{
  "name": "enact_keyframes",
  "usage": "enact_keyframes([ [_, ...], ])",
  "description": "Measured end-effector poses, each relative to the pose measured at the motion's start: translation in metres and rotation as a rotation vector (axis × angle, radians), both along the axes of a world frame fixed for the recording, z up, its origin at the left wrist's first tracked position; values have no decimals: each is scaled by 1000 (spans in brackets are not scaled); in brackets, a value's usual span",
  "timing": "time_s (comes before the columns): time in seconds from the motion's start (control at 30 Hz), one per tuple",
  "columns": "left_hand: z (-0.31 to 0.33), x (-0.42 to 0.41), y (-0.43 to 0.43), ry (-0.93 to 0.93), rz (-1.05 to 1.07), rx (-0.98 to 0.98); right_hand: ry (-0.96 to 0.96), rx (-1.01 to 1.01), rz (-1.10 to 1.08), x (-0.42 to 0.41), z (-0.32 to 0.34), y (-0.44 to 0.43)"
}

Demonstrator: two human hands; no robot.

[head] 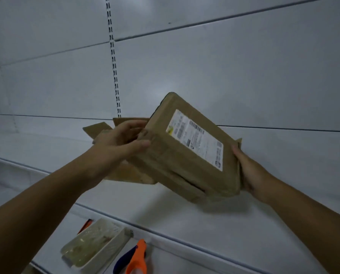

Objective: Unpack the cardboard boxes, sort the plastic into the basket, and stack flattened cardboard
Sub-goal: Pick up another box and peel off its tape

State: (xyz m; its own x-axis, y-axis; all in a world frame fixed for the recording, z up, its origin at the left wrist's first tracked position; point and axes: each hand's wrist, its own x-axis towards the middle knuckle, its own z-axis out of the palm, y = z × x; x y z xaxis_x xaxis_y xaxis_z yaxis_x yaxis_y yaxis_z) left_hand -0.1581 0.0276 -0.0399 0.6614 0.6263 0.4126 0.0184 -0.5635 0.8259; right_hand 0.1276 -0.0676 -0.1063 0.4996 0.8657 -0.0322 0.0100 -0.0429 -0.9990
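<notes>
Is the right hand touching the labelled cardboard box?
Touching. Head view shows the right hand cupping the cardboard box at its right end.

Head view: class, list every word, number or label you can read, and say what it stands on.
Label on the box: rows of print and barcodes, all too blurred to read.
Basket, orange tool: no text shows.

Nothing here is legible. A white shipping label on the broad face of the cardboard box carries barcodes and lines of print, all too blurred to read.
</notes>
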Motion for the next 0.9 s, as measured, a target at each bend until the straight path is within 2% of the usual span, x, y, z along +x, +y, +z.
enact_keyframes([
  [0.07, 5, 31, -12, 70, -3, 96, 70, -51, -29, 23, 8, -26],
  [0.13, 11, 63, -20, 52, 97, 175, 58, -112, -74, 40, 13, -51],
  [0.23, 27, 112, -20, -20, 255, 279, -51, -294, 51, 57, 14, -83],
  [0.3, 37, 142, -18, 60, 254, 318, -77, -411, 150, 69, 8, -103],
  [0.4, 38, 183, -15, 199, 216, 308, -171, -527, 280, 82, 0, -129],
  [0.6, 11, 263, -36, 292, 214, 69, -462, -605, 119, 124, -5, -168],
  [0.67, 0, 277, -42, 389, 199, 86, -582, -489, -5, 135, -7, -174],
  [0.73, -12, 294, -52, 455, 160, 103, -615, -224, -180, 147, -11, -172],
  [0.83, -23, 319, -66, 321, 183, 57, -577, 187, -446, 158, -22, -163],
  [0.9, -29, 332, -69, 238, 242, 55, -543, 338, -512, 163, -29, -159],
])
